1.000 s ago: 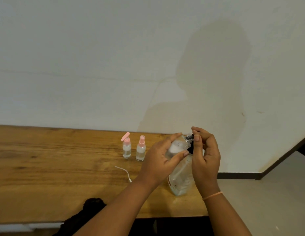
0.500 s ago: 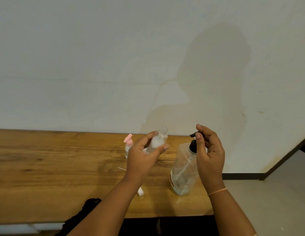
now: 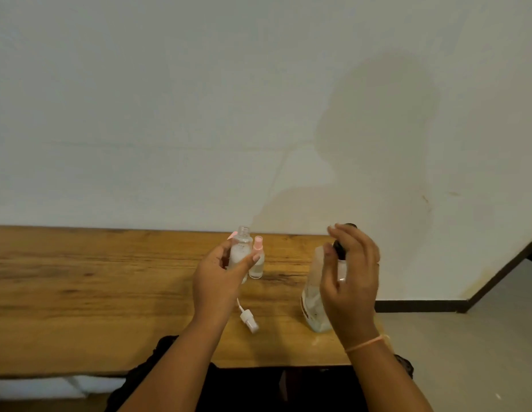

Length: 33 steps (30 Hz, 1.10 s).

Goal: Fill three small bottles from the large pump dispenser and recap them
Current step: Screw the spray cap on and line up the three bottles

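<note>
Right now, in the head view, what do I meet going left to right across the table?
left hand → uncapped small bottle that it holds → pink-capped small bottle → large pump dispenser → right hand. The loose spray cap lies nearer and overlaps the bottles sideways, so it is left out of the order.

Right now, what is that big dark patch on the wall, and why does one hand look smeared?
Head view: the patch is seemingly a soft shadow on the wall, perhaps the person's own; the right hand is motion-blurred by the pump dispenser, while the left hand holding the open small bottle looks sharper.
</note>
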Each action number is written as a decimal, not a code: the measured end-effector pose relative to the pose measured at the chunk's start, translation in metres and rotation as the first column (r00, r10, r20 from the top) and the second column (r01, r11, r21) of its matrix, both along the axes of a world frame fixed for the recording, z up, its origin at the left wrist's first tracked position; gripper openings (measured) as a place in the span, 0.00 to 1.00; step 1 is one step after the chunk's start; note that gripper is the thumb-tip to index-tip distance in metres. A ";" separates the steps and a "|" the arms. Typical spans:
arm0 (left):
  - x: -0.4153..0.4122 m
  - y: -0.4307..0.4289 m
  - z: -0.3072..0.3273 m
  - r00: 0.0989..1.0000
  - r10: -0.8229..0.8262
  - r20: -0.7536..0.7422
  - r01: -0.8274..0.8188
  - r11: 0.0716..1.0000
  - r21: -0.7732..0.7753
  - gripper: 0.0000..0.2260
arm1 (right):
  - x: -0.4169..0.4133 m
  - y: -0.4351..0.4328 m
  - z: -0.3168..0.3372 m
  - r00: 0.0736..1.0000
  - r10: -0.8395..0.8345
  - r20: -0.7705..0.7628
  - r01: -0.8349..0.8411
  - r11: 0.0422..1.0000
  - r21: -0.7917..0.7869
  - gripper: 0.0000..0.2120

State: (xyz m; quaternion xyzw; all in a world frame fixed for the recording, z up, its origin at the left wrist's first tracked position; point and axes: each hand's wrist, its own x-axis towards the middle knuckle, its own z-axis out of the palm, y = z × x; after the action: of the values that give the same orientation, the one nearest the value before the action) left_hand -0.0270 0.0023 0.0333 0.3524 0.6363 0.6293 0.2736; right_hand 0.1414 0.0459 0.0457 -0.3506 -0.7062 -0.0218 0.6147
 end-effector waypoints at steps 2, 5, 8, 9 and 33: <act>-0.003 -0.001 -0.002 1.000 -0.010 0.004 0.010 1.000 -0.026 0.14 | -0.012 -0.006 -0.007 0.993 0.079 0.087 -0.079 0.997 -0.009 0.09; -0.007 -0.001 -0.005 1.000 -0.020 0.008 0.020 0.998 -0.053 0.13 | -0.029 -0.006 -0.027 0.953 0.216 0.211 -0.169 0.961 -0.217 0.07; -0.011 0.001 -0.008 1.000 -0.020 0.007 0.021 0.997 -0.068 0.15 | -0.044 0.001 -0.051 0.891 0.332 0.310 -0.130 0.840 -0.526 0.07; -0.012 0.001 -0.008 1.000 -0.018 0.004 0.018 0.997 -0.073 0.15 | -0.048 0.002 -0.057 0.867 0.362 0.344 -0.078 0.779 -0.623 0.09; -0.045 0.015 -0.021 0.995 0.028 -0.093 -0.044 0.985 -0.167 0.16 | -0.053 0.006 -0.033 0.945 0.318 0.076 -0.188 0.718 -0.670 0.11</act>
State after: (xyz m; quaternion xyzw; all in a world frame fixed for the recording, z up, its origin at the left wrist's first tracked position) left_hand -0.0725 0.0174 0.0125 0.3444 0.7054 0.5614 0.2620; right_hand 0.0887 0.0515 0.0131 -0.4392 -0.7642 0.2783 0.3817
